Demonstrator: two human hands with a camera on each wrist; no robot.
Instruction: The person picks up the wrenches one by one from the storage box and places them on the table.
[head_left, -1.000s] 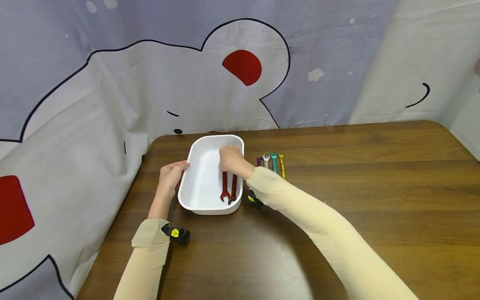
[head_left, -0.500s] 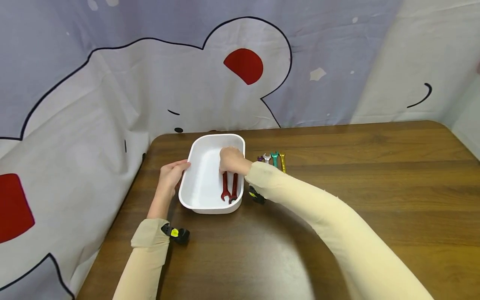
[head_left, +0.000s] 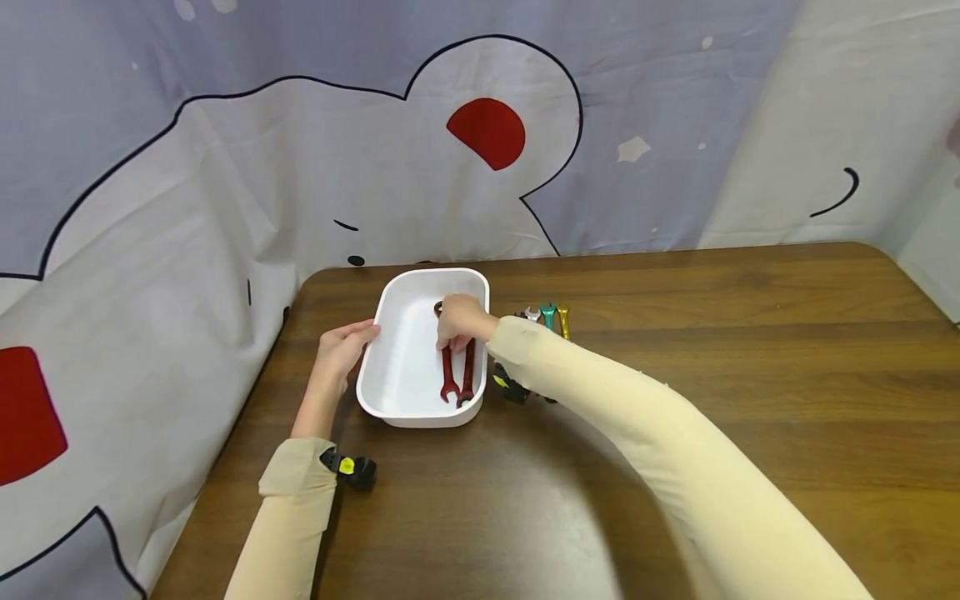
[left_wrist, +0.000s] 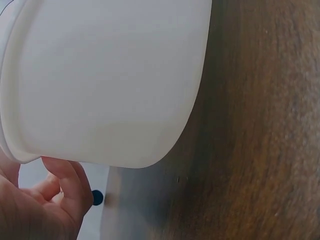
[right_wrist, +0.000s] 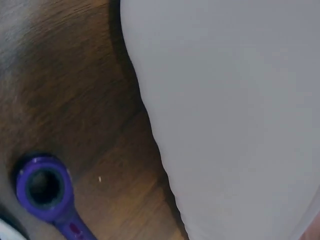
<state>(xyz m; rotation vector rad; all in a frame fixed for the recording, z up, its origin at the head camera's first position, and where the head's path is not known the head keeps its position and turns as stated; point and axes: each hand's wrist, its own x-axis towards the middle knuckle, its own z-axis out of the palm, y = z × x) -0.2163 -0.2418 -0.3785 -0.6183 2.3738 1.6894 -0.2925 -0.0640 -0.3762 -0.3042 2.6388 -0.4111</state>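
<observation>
A white plastic tub [head_left: 401, 367] stands on the table near its back left. At its left rim my left hand [head_left: 339, 354] pinches the edge, fingers under the lip on the outside in the left wrist view. My right hand [head_left: 461, 315] reaches into the tub with curled fingers, gripping a red open-end wrench [head_left: 447, 371]. That wrench's ring end peeks out beyond the knuckles. Close beside it on the right lies a second red wrench [head_left: 469, 371], partly covered by the hand. In the right wrist view the tub's outer wall [right_wrist: 225, 110] hides the hand's work.
Right of the tub, a row of smaller wrenches lies on the brown wooden table [head_left: 712, 350]: purple [right_wrist: 67, 217], silver [head_left: 532, 313], teal [head_left: 548, 317] and gold [head_left: 564, 322]. The right sleeve partly covers them. A patterned cloth [head_left: 300, 183] hangs behind the table.
My right hand has turned slightly inside the tub. The ring end of the left red wrench now shows, and its lower end sits slightly further left. My left hand keeps its place.
</observation>
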